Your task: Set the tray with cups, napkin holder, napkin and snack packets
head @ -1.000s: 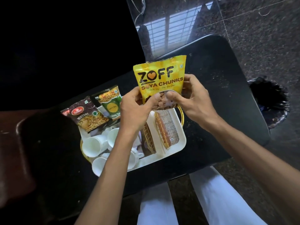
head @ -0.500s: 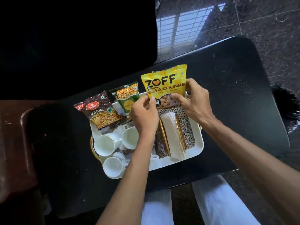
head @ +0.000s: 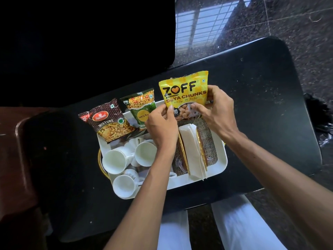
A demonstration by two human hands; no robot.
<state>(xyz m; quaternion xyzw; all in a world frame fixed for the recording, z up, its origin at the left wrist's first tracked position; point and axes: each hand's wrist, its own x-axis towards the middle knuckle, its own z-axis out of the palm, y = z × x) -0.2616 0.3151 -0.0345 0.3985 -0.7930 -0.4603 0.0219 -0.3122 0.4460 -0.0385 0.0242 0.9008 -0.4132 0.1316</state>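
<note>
A white tray (head: 220,168) lies on a black table (head: 261,105). Both hands pinch the lower edge of a yellow soya chunks packet (head: 183,91), which stands upright at the tray's far rim: my left hand (head: 160,125) at its bottom left, my right hand (head: 216,109) at its bottom right. To its left lean a green snack packet (head: 138,107) and a brown mixture packet (head: 108,121). Three white cups (head: 117,161) lie in the tray's left half. A gold-edged napkin holder (head: 203,141) with a white napkin (head: 189,145) stands on burlap in the right half.
A dark brown surface (head: 16,159) adjoins the table on the left. Beyond the table is a glossy dark stone floor (head: 288,18). A black bin bag (head: 320,123) sits at the right edge. My white-clad legs (head: 234,228) are under the table's near edge.
The yellow packet has come down from in front of me to the far rim of the tray, both hands still holding its lower edge. The view shifted slightly.
</note>
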